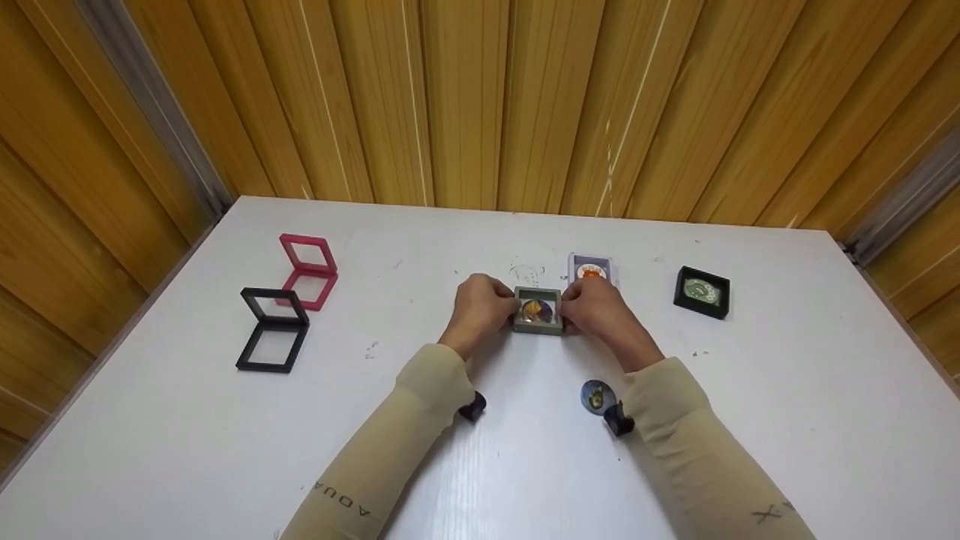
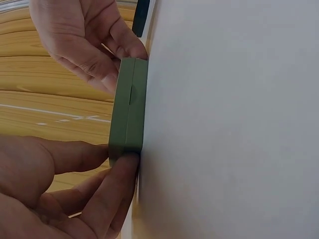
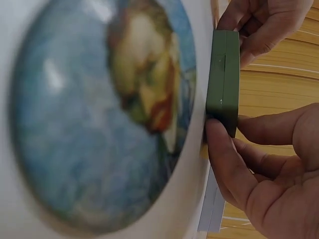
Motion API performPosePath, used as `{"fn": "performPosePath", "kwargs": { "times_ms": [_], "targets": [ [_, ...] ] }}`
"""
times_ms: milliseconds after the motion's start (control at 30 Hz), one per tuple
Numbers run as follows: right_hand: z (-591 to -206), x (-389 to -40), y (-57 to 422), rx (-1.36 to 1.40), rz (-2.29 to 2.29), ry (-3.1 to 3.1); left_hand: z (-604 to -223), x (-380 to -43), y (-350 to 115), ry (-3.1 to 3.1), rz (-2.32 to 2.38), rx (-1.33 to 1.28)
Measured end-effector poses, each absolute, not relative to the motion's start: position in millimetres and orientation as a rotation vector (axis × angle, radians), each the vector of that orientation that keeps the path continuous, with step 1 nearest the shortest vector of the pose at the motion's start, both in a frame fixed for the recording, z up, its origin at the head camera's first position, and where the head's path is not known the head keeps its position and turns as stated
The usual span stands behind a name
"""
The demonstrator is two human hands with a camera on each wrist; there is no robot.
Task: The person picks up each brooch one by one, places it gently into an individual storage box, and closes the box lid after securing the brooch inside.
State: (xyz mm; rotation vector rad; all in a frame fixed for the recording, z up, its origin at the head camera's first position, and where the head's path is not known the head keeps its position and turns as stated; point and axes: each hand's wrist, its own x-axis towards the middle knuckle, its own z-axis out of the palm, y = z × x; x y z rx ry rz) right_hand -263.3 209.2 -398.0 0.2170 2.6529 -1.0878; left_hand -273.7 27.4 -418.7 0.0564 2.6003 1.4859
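Pinching the green case (image 1: pixel 538 328) from opposite sides, the left hand (image 1: pixel 480 310) and right hand (image 1: pixel 600 312) hold it flat on the tabletop (image 1: pixel 420 465), nearer the far edge. Nearly square, it points its clear pane up and notched side toward the near edge; smooth matte walls frame a round badge (image 1: pixel 535 310).

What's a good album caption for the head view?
Left hand and right hand hold a green case; a round badge lies nearby.
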Motion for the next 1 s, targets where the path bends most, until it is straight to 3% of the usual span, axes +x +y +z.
{"fn": "performPosePath", "kwargs": {
  "times_ms": [1000],
  "targets": [
    [-395, -286, 197, 0.168, -0.911, 2.827, -417, -298, 29, 2.696, 1.439, -0.014]
  ]
}}
